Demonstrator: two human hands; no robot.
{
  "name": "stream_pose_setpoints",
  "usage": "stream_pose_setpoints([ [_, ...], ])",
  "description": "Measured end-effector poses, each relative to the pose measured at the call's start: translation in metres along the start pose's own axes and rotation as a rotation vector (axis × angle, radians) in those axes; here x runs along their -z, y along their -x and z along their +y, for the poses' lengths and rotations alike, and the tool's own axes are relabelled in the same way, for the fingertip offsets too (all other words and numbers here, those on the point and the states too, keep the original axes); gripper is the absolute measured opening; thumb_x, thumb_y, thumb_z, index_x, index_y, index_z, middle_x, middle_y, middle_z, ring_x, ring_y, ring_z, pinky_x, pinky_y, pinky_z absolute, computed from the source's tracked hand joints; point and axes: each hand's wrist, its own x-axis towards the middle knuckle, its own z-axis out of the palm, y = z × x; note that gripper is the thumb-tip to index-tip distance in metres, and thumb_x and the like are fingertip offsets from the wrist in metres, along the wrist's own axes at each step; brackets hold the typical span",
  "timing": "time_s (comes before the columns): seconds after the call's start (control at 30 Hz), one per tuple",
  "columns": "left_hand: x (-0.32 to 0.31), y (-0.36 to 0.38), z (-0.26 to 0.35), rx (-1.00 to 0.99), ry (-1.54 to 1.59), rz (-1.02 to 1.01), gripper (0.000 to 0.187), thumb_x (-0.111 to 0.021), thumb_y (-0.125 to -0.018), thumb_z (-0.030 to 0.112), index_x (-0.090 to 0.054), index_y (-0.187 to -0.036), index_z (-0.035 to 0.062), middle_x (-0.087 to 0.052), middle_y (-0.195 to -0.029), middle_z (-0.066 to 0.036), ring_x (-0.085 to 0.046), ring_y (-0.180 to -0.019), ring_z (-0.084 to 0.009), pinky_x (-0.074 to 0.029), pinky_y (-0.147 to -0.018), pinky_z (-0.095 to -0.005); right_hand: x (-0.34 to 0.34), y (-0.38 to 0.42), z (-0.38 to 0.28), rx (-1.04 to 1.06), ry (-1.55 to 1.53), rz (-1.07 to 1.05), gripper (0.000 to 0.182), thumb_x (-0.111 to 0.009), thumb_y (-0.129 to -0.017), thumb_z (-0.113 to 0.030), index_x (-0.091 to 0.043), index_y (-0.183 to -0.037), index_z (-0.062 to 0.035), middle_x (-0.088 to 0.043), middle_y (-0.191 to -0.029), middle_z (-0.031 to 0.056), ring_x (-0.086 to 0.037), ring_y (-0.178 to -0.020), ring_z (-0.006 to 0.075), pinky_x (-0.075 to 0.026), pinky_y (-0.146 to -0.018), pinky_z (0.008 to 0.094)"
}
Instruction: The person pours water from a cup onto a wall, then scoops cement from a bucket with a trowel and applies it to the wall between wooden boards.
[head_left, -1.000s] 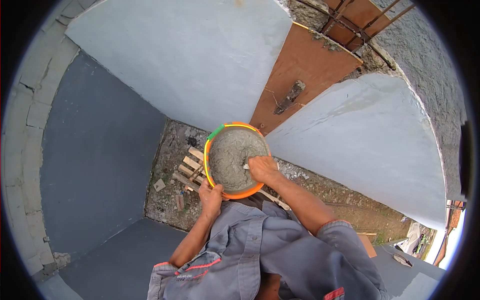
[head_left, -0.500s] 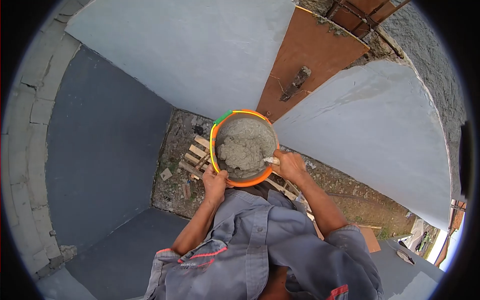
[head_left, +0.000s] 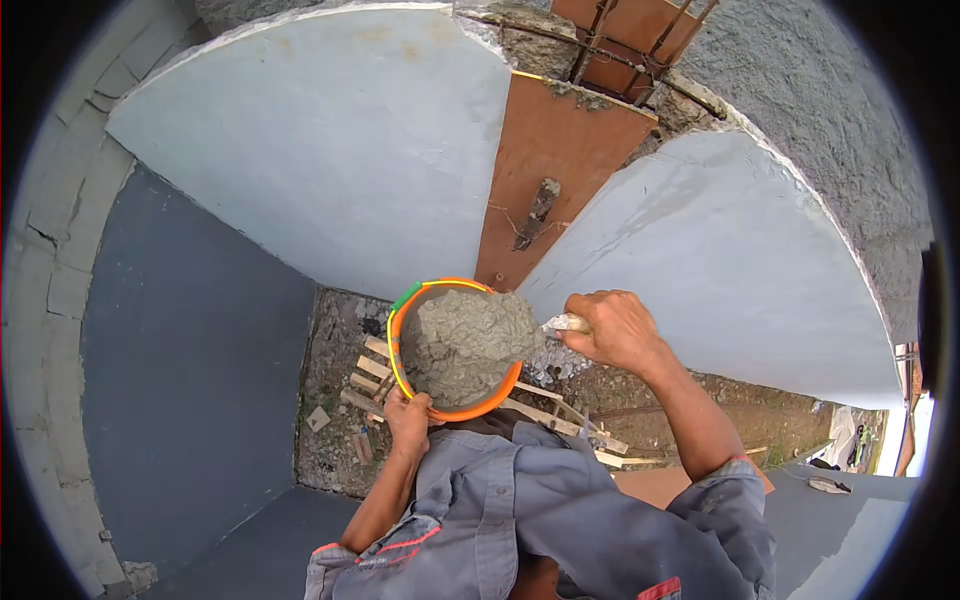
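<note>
An orange bucket (head_left: 490, 398) with a yellow wire and green grip holds wet grey mortar (head_left: 450, 365). My left hand (head_left: 408, 415) is closed on the bucket's near left rim. To the right of the bucket, my right hand (head_left: 615, 328) grips the pale handle of a trowel (head_left: 568, 323). A heap of mortar lies on the trowel's blade, hiding it, above the bucket's right rim.
Ahead are pale plastered walls (head_left: 330, 130) on both sides of a brown board (head_left: 540, 150), with rebar (head_left: 640, 60) above it. A dark grey wall (head_left: 190, 350) stands left. Wooden slats (head_left: 560, 420) and rubble lie on the ground below.
My right hand has risen away from the bucket with the trowel, now loaded with mortar. The view has shifted, and the bucket with my left hand appears lower and farther left.
</note>
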Motion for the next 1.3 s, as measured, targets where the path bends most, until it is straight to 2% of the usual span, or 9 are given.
stream_pose_setpoints([
  [0.17,0.001,0.001,0.002,-0.027,0.005,-0.022,0.013,-0.054,-0.078,-0.002,-0.05,-0.09,0.0028,-0.054,-0.069,-0.007,-0.058,-0.047,-0.0179,-0.057,-0.04,-0.0343,0.128,0.007,-0.001,-0.034,0.009,0.054,0.025,-0.073,-0.076,-0.028,-0.068,-0.085,-0.0051,-0.068,-0.072,0.0167,-0.066,-0.073,0.0362,-0.05,-0.064,0.0449],
  [0.3,0.0,0.004,0.007,0.002,-0.017,0.013,0.015,-0.054,-0.077,-0.003,-0.05,-0.089,0.0033,-0.054,-0.069,-0.007,-0.058,-0.047,-0.018,-0.057,-0.039,-0.0346,0.219,-0.003,0.028,-0.063,-0.027,0.183,0.024,-0.074,-0.074,-0.022,-0.065,-0.078,-0.0002,-0.058,-0.058,0.0089,-0.06,-0.054,0.0225,-0.045,-0.054,0.038],
  [0.47,-0.001,0.003,0.005,0.006,-0.035,0.012,0.013,-0.054,-0.077,-0.002,-0.049,-0.088,0.0035,-0.053,-0.068,-0.007,-0.057,-0.046,-0.0184,-0.057,-0.038,-0.0353,0.278,-0.07,0.088,-0.244,-0.135,0.011,0.028,-0.07,-0.08,-0.026,-0.064,-0.069,-0.0012,-0.055,-0.055,0.0027,-0.053,-0.048,0.0122,-0.042,-0.045,0.0285],
  [0.8,-0.001,0.006,0.006,0.03,-0.022,0.031,0.012,-0.055,-0.078,-0.002,-0.048,-0.087,0.0016,-0.054,-0.068,-0.008,-0.057,-0.045,-0.0189,-0.055,-0.037,-0.0329,0.285,-0.088,0.119,-0.308,-0.038,0.035,0.031,-0.072,-0.079,-0.025,-0.064,-0.065,0.0017,-0.055,-0.052,0.0061,-0.054,-0.045,0.0145,-0.043,-0.041,0.0307],
  [0.97,-0.002,0.008,0.006,0.025,-0.003,0.026,0.012,-0.054,-0.08,-0.002,-0.049,-0.089,0.0011,-0.054,-0.067,-0.008,-0.058,-0.046,-0.0177,-0.055,-0.038,-0.0328,0.269,-0.07,0.114,-0.228,0.067,0.094,0.03,-0.072,-0.078,-0.027,-0.069,-0.081,0.0028,-0.061,-0.061,0.0078,-0.057,-0.054,0.0171,-0.046,-0.049,0.0351],
  [1.03,-0.001,0.008,0.005,-0.007,-0.015,0.006,0.012,-0.054,-0.08,-0.003,-0.049,-0.091,0.0011,-0.055,-0.068,-0.008,-0.058,-0.046,-0.0174,-0.055,-0.037,-0.0326,0.258,-0.058,0.104,-0.117,0.232,0.281,0.032,-0.071,-0.079,-0.027,-0.07,-0.085,0.0037,-0.061,-0.062,0.0107,-0.058,-0.056,0.0194,-0.047,-0.054,0.0379],
  [1.17,0.0,0.007,0.003,0.002,-0.035,-0.001,0.011,-0.054,-0.079,-0.001,-0.049,-0.088,0.0028,-0.055,-0.066,-0.007,-0.058,-0.046,-0.0178,-0.056,-0.038,-0.0337,0.208,-0.042,0.057,-0.107,0.348,0.29,0.023,-0.067,-0.078,-0.021,-0.068,-0.087,0.0005,-0.067,-0.072,0.0157,-0.063,-0.066,0.034,-0.049,-0.063,0.0441],
  [1.2,0.0,0.007,0.004,-0.011,-0.023,-0.001,0.01,-0.054,-0.08,0.0,-0.05,-0.088,0.0027,-0.055,-0.066,-0.007,-0.058,-0.046,-0.0178,-0.056,-0.038,-0.0334,0.185,-0.04,0.046,0.041,0.311,0.32,0.021,-0.065,-0.078,-0.019,-0.065,-0.088,-0.0014,-0.067,-0.074,0.0161,-0.063,-0.071,0.0398,-0.05,-0.067,0.0477],
  [1.3,-0.003,0.005,0.008,-0.019,-0.033,-0.005,0.01,-0.055,-0.08,-0.001,-0.05,-0.088,0.0028,-0.055,-0.066,-0.007,-0.058,-0.046,-0.0177,-0.056,-0.039,-0.0332,0.093,-0.044,0.015,0.126,0.306,0.135,0.016,-0.065,-0.077,-0.013,-0.061,-0.089,-0.0031,-0.066,-0.078,0.0162,-0.065,-0.077,0.0386,-0.053,-0.069,0.0476],
])
